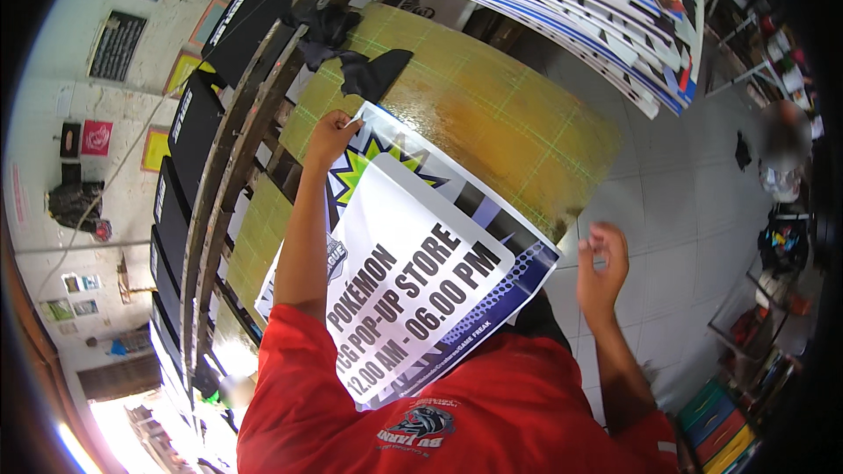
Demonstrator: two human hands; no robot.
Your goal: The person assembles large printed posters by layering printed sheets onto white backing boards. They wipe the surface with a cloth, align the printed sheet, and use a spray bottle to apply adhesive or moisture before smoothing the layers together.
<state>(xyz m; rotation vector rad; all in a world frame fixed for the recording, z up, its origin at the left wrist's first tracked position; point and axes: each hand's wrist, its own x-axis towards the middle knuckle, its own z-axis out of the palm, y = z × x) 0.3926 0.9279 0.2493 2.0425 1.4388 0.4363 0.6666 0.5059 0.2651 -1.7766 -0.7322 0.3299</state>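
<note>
The left hand [331, 138] pinches the far left corner of a large printed poster [413, 272], fingers closed on its edge. The right hand [601, 262] hangs in the air to the right of the sheet, fingers loosely curled and holding nothing that shows. The poster lies slanted over the yellow-green bench [500, 114], a flat surface ruled with a fine grid, and its near end reaches back over the red shirt [492, 412].

With only 1 corner held, the sheet could sag, swing or crease along its free right edge, I judge, and the corner under the fingers could fold or tear if it is pulled hard. The near end rests against the body, so a step or a turn could buckle it. A black rag [373, 70] lies on the far part of the bench, and the poster could catch on it if slid that way.

The poster is a rectangle with a white rounded panel of dark lettering, a blue and black border and a green and yellow starburst near the held corner. At far right, a stack of blue and white printed boards [562, 0] fans out above the bench. At left, black panels [189, 132] stand in a wooden rack, and small yellow, pink and dark framed prints [156, 147] hang on the pale wall.
</note>
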